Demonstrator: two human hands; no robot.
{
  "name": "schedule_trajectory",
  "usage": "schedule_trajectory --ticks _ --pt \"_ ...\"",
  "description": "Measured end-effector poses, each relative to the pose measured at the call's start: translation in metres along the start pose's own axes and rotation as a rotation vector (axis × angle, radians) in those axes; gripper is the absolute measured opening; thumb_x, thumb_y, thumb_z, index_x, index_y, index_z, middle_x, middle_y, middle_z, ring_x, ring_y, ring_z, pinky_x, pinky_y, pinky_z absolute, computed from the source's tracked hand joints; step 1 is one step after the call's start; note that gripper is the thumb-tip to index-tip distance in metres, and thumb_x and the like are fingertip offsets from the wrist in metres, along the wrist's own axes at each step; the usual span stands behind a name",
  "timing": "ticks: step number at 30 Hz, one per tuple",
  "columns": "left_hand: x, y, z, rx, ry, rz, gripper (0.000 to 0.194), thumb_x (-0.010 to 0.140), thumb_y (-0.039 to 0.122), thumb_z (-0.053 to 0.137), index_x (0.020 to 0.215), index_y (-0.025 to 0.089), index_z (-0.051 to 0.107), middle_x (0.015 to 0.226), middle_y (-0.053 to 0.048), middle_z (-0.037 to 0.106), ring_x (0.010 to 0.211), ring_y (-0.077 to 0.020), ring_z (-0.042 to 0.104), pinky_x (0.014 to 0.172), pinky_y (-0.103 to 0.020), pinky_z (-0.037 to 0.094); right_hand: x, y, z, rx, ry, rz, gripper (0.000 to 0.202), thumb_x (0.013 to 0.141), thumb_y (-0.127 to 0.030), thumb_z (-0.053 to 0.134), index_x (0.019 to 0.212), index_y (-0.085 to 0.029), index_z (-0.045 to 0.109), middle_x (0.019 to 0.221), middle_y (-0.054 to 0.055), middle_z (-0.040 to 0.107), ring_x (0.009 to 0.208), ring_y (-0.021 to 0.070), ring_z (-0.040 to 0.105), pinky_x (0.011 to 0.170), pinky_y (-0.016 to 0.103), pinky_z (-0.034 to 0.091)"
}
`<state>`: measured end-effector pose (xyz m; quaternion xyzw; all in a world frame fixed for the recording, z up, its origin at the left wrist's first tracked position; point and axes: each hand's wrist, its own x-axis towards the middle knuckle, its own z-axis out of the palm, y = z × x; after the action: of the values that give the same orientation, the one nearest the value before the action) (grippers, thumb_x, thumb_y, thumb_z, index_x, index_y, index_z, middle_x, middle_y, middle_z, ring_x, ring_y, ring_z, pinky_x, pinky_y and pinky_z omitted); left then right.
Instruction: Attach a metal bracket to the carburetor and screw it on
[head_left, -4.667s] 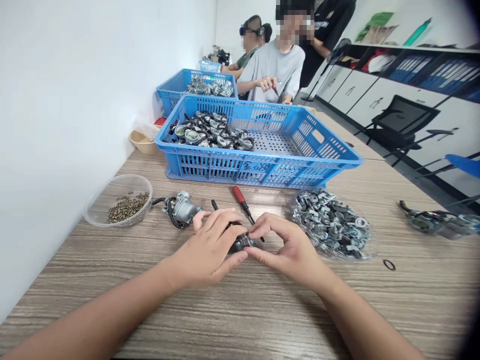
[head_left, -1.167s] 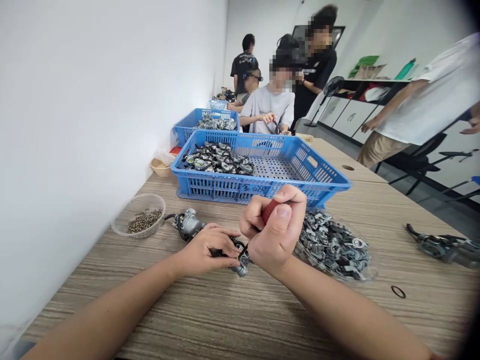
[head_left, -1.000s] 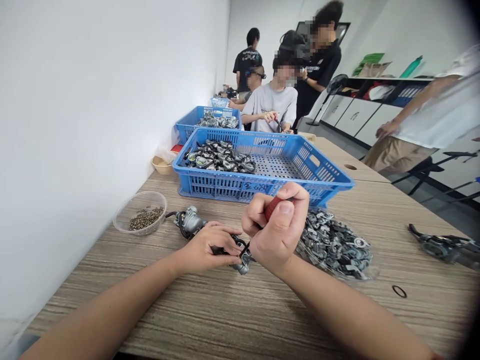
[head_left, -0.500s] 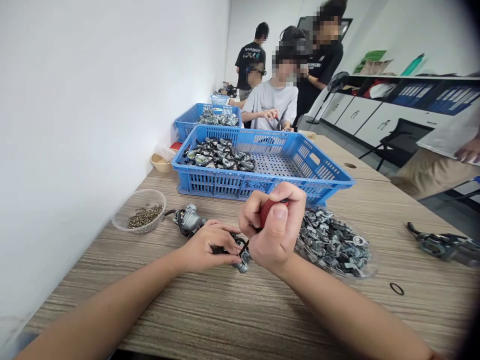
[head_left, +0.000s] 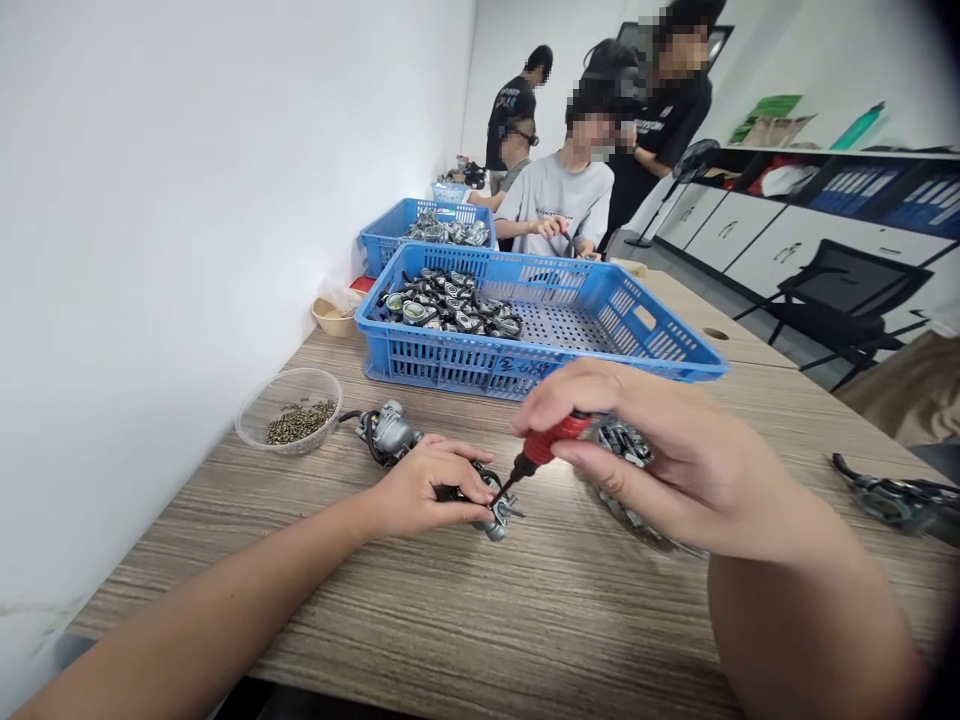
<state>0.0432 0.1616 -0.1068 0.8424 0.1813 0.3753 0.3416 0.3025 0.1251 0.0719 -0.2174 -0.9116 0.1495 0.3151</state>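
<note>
My right hand (head_left: 645, 450) grips the red handle of a screwdriver (head_left: 544, 445), fingers on one side and thumb on the other. Its dark shaft slants down to the left, and the tip meets a small grey metal carburetor (head_left: 495, 522) on the table. My left hand (head_left: 435, 485) presses that carburetor down, covering most of it, with thumb and fingers closed round its near end. Just beyond my left hand lies another carburetor (head_left: 394, 432) with a black hose.
A clear bowl of small screws (head_left: 300, 422) stands at left. Behind my hands is a blue crate (head_left: 442, 365) partly filled with carburetors; a second blue crate (head_left: 382, 240) stands farther back. Metal parts (head_left: 626, 440) are heaped behind my right hand. Another carburetor (head_left: 892, 500) lies right. A co-worker (head_left: 559, 200) sits opposite.
My right hand has turned about the screwdriver, from a fist over its top to a looser hold from the right, exposing the red handle. My left hand stays on the carburetor. The view has shifted slightly.
</note>
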Motion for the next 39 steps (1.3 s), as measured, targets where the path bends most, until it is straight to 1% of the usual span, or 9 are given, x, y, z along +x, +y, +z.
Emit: schedule_trajectory --ticks 8,13,16,20,22,25,32,35,39 --pt "0.001 0.001 -0.001 0.011 -0.011 -0.028 0.020 0.094 0.042 0.089 0.096 0.022 0.085 0.102 -0.006 0.089 0.128 -0.0305 0.076 0.114 -0.044 0.048 -0.001 -0.002 0.008 -0.250 0.129 -0.009 0.003 0.102 -0.030 0.075 0.101 -0.027 0.075 0.078 0.000 0.070 0.061 0.0166 0.062 0.053 0.028 0.047" --pt "0.001 0.000 -0.002 -0.017 0.011 0.032 0.016 0.091 0.035 0.092 0.096 0.021 0.084 0.102 -0.006 0.089 0.129 -0.0306 0.077 0.110 -0.041 0.050 -0.004 -0.004 0.005 -0.171 0.009 0.085 0.026 0.096 -0.030 0.078 0.121 -0.027 0.069 0.117 0.010 0.075 0.102 0.0290 0.072 0.083 0.041 0.062" --pt "0.002 0.001 -0.004 -0.017 -0.019 0.062 0.018 0.088 0.031 0.094 0.100 0.021 0.085 0.107 -0.005 0.089 0.132 -0.0319 0.075 0.111 -0.043 0.049 -0.006 -0.008 -0.006 -0.087 -0.080 0.097 0.024 0.101 -0.021 0.067 0.125 -0.025 0.067 0.131 0.012 0.072 0.115 0.0281 0.072 0.090 0.040 0.064" --pt "0.002 0.001 -0.004 -0.028 -0.008 0.042 0.017 0.088 0.031 0.094 0.099 0.021 0.085 0.107 -0.007 0.089 0.131 -0.0325 0.076 0.111 -0.044 0.051 -0.008 -0.006 -0.007 -0.124 -0.107 0.023 0.010 0.108 -0.022 0.061 0.115 -0.026 0.067 0.106 0.006 0.075 0.091 0.0212 0.073 0.071 0.032 0.061" --pt "0.002 0.000 -0.003 -0.037 0.002 0.046 0.016 0.088 0.030 0.094 0.097 0.021 0.085 0.105 -0.007 0.089 0.129 -0.0316 0.077 0.111 -0.043 0.052 -0.008 -0.002 -0.001 -0.225 -0.028 -0.010 0.002 0.107 -0.029 0.068 0.108 -0.027 0.068 0.091 0.002 0.072 0.074 0.0188 0.067 0.060 0.030 0.054" --pt "0.002 -0.001 -0.001 -0.039 0.016 0.069 0.016 0.087 0.028 0.095 0.095 0.019 0.085 0.103 -0.007 0.089 0.128 -0.0311 0.077 0.113 -0.043 0.051 -0.007 0.002 0.008 -0.369 0.077 0.006 0.013 0.101 -0.037 0.078 0.099 -0.028 0.068 0.074 -0.003 0.065 0.057 0.0157 0.057 0.051 0.028 0.041" --pt "0.002 0.001 -0.004 -0.010 -0.029 0.008 0.016 0.088 0.032 0.094 0.096 0.021 0.086 0.105 -0.007 0.089 0.131 -0.0325 0.076 0.111 -0.044 0.051 -0.008 -0.004 -0.010 -0.115 -0.140 0.091 0.010 0.107 -0.025 0.061 0.117 -0.025 0.063 0.119 0.009 0.074 0.100 0.0234 0.073 0.078 0.035 0.060" --pt "0.002 0.001 -0.003 -0.035 -0.014 -0.004 0.016 0.087 0.033 0.095 0.095 0.022 0.086 0.104 -0.007 0.089 0.129 -0.0326 0.076 0.111 -0.045 0.052 -0.007 -0.005 -0.008 -0.150 -0.141 0.095 0.006 0.110 -0.032 0.063 0.107 -0.027 0.065 0.100 0.005 0.076 0.085 0.0217 0.071 0.072 0.034 0.055" --pt "0.001 -0.001 -0.001 -0.054 0.006 0.034 0.016 0.087 0.031 0.095 0.096 0.021 0.086 0.103 -0.007 0.089 0.129 -0.0318 0.077 0.115 -0.046 0.051 -0.006 -0.005 0.003 -0.404 0.023 0.102 0.029 0.104 -0.049 0.074 0.088 -0.027 0.063 0.067 -0.002 0.066 0.056 0.0178 0.057 0.056 0.034 0.038"
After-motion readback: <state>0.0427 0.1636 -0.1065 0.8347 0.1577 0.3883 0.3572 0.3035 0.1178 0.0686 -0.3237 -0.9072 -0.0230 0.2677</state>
